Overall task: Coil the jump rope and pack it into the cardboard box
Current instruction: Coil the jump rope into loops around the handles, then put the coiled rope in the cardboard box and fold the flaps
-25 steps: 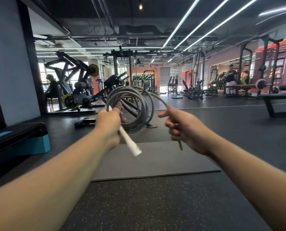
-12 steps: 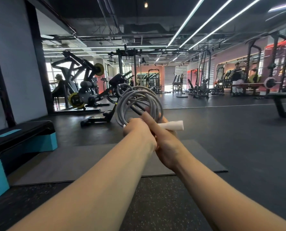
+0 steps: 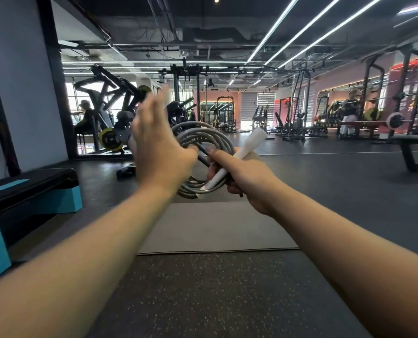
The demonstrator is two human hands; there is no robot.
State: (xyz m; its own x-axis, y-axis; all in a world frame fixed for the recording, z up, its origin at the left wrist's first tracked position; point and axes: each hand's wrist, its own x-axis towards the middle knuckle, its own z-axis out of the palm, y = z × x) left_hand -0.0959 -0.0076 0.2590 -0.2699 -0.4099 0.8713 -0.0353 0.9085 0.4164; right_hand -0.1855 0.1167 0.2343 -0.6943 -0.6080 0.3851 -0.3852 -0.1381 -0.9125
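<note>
The grey jump rope (image 3: 206, 137) is wound into a coil of several loops, held up in front of me at chest height. My right hand (image 3: 244, 178) grips the coil together with a white handle (image 3: 237, 157) that slants up to the right. A dark handle end sticks out between my hands. My left hand (image 3: 158, 147) is raised just left of the coil with its fingers spread and blurred, its thumb near the loops, holding nothing. No cardboard box is in view.
A grey exercise mat (image 3: 215, 228) lies on the dark speckled gym floor below my hands. A black and teal step platform (image 3: 30, 191) stands at the left. Weight machines, racks and a bench (image 3: 413, 147) fill the far room, with people among them.
The coil passed from my left hand to my right. My left hand let go and lifted open to the left. The white handle tilted up from level.
</note>
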